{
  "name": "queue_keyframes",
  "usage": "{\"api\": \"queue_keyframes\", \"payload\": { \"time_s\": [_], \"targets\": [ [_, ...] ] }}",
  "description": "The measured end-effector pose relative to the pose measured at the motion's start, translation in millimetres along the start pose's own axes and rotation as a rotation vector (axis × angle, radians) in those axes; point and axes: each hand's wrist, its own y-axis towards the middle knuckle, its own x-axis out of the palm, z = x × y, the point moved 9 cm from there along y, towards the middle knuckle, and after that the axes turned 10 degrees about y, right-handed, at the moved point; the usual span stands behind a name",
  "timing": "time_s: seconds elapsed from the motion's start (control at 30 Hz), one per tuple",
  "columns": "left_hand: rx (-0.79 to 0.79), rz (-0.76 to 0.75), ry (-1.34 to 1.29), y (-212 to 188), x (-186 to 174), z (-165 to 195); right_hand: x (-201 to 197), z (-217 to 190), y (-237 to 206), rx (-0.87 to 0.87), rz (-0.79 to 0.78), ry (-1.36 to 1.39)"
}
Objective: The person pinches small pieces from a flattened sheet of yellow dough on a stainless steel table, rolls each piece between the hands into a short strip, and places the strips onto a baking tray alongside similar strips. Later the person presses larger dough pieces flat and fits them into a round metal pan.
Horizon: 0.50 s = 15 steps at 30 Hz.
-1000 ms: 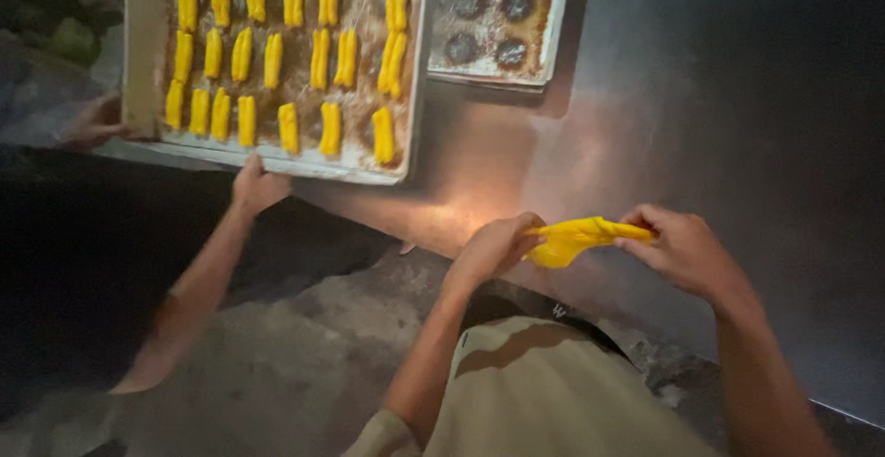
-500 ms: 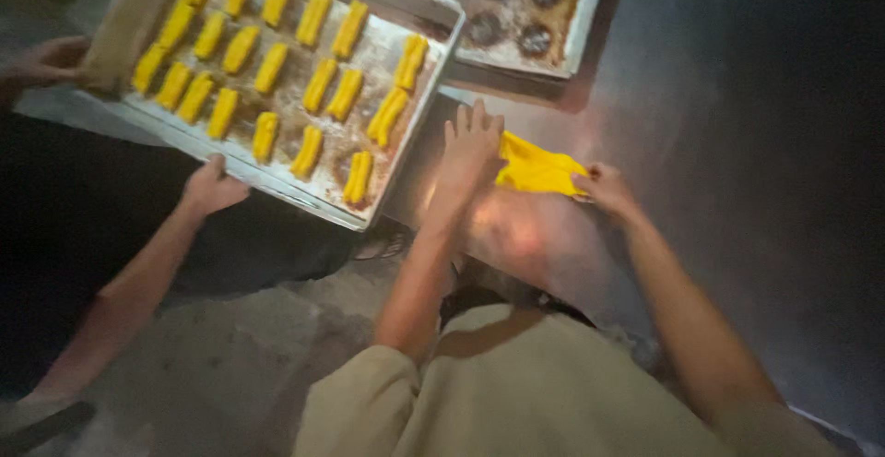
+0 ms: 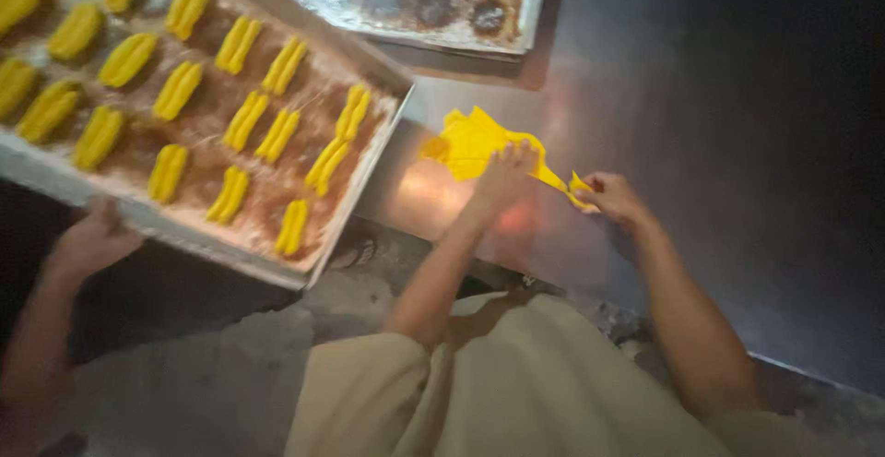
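Steel table (image 3: 737, 143): two trays, two hands.

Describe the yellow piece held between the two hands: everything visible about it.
The yellow piece is bright yellow, soft and floppy, like thin dough or a limp sheet; which, the blur does not settle. It has a broad, ragged-edged end lying on the metal table, right of the tray's corner, and narrows to a thin strip running right. The left hand lies over its broad part; the right hand pinches the narrow end, lifted slightly off the surface.
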Motion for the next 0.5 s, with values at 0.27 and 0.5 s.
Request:
{"api": "queue_keyframes", "payload": {
  "time_s": [0.27,0.5],
  "targets": [
    [-0.173,-0.392,-0.398,14.1,27.4,88.5,-53.6,85.8,-101.7,0.053,-0.022,0.851],
    [-0.238,-0.212,-1.179,11.4,2.3,201.6,-80.1,95.3,-115.2,-0.376,0.346,0.937]
  ]
}}
